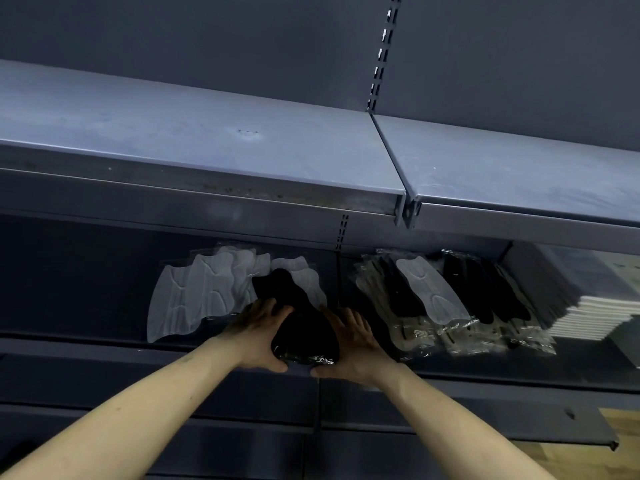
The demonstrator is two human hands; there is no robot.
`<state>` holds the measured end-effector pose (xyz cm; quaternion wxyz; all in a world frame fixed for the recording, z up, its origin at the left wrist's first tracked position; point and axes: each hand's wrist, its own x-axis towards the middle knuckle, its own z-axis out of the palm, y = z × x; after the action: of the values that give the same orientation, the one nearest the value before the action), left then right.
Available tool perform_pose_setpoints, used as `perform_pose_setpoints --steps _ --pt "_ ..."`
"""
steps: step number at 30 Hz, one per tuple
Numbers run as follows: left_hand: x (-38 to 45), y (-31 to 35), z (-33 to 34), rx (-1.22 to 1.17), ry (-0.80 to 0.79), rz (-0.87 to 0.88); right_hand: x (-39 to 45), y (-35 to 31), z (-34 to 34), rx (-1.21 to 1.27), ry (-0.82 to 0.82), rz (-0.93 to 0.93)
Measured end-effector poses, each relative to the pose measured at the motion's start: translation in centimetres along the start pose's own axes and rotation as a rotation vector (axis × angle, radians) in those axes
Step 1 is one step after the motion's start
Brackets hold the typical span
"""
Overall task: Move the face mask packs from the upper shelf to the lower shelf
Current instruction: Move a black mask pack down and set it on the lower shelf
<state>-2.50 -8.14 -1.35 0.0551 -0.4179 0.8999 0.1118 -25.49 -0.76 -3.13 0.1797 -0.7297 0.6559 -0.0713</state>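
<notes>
Both hands clamp a black mask pack [304,327], left hand [259,336] and right hand [353,344] curled round its sides; it looks light, floppy, slick, best gripped by the edges

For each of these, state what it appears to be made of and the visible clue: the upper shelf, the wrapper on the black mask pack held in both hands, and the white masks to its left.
Upper shelf: likely painted metal, matt grey, scuffed, folded front edge.
Wrapper on the black mask pack: thin clear plastic film, glossy glints, crinkles at the bottom edge.
White masks: probably soft fabric, matt, with stitched or pressed seams.
</notes>
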Motion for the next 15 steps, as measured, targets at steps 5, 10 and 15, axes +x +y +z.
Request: perform_pose_setpoints --steps 5,10,15 --pt "-0.17 -0.14 0.31 0.016 -0.033 -0.005 -0.32 -0.05 -0.30 0.001 -0.001 0.016" --pt "-0.34 0.29 -0.11 0.055 -0.019 0.001 -0.49 -0.19 -0.40 -0.015 0.010 0.029" --pt "-0.58 0.36 0.07 0.006 0.025 0.016 -1.02 -0.27 0.36 -0.037 0.071 -0.007"
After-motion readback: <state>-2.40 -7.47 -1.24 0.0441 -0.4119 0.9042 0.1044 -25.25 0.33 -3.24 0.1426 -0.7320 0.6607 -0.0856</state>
